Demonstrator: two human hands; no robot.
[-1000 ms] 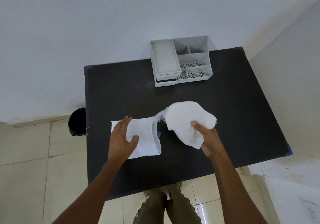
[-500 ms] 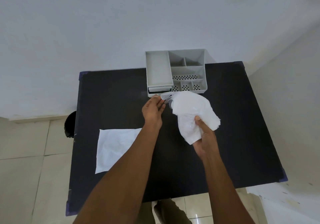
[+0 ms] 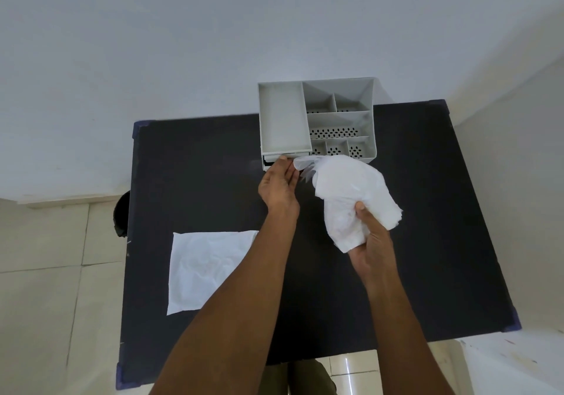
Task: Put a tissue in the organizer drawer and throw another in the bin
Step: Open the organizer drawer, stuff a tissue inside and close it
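A grey organizer (image 3: 282, 119) with several compartments stands at the far edge of the black table (image 3: 198, 181). Its drawer front (image 3: 270, 160) sits low on the left side. My left hand (image 3: 279, 188) reaches to that drawer front, fingertips touching it; whether it grips the drawer is unclear. My right hand (image 3: 370, 242) holds a crumpled white tissue (image 3: 351, 193) just in front of the organizer, its loose end near my left fingers. A second white tissue (image 3: 204, 269) lies flat on the table at the near left, partly hidden under my left forearm. A black bin (image 3: 121, 216) stands on the floor, left of the table.
A white wall rises behind the table and another to the right. Pale floor tiles (image 3: 45, 287) lie to the left. My legs (image 3: 302, 376) show below the table's near edge. A white surface (image 3: 518, 364) sits at the bottom right.
My left hand left the flat tissue and moved forward to the organizer's drawer front. My right hand carried the crumpled tissue toward the organizer. The view shifted closer to the table.
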